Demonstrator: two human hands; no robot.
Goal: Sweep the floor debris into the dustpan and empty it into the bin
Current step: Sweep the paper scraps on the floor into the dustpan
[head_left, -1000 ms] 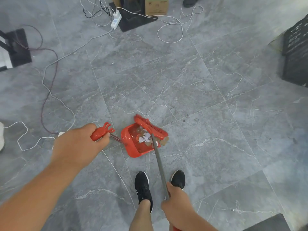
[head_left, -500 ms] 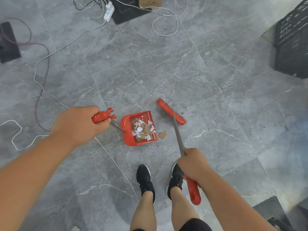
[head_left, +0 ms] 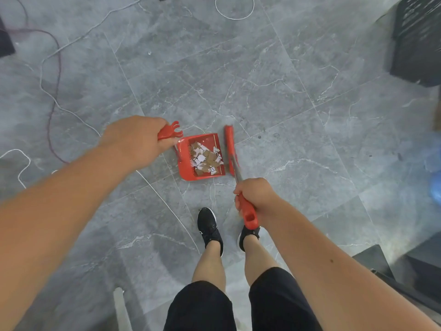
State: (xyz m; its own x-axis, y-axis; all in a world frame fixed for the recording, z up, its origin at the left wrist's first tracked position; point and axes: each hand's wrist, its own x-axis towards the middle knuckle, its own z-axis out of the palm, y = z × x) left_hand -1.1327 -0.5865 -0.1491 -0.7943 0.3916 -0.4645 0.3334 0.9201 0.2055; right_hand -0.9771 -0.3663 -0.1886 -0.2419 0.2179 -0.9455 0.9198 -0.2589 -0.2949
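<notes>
A red dustpan [head_left: 185, 163] sits on the grey tiled floor just ahead of my feet, its open mouth facing right. Several scraps of brown card and white paper [head_left: 205, 160] lie inside it. My left hand [head_left: 137, 139] is closed on the red dustpan handle [head_left: 170, 132], which ends in a comb-like clip. The red broom head [head_left: 229, 149] stands against the pan's open right edge. My right hand [head_left: 256, 195] grips the broom handle [head_left: 248, 215] where the metal shaft meets the red grip.
White and dark cables [head_left: 51, 91] trail across the floor at left and top. A black perforated crate [head_left: 417, 39] stands at the upper right. Dark furniture edges [head_left: 393, 271] sit at the lower right, and something blue [head_left: 435, 187] lies at the right edge.
The broom head has swung in from the right and now rests against the pan's mouth. The loose brown scrap beside the pan is gone from the floor. My view has tilted downward.
</notes>
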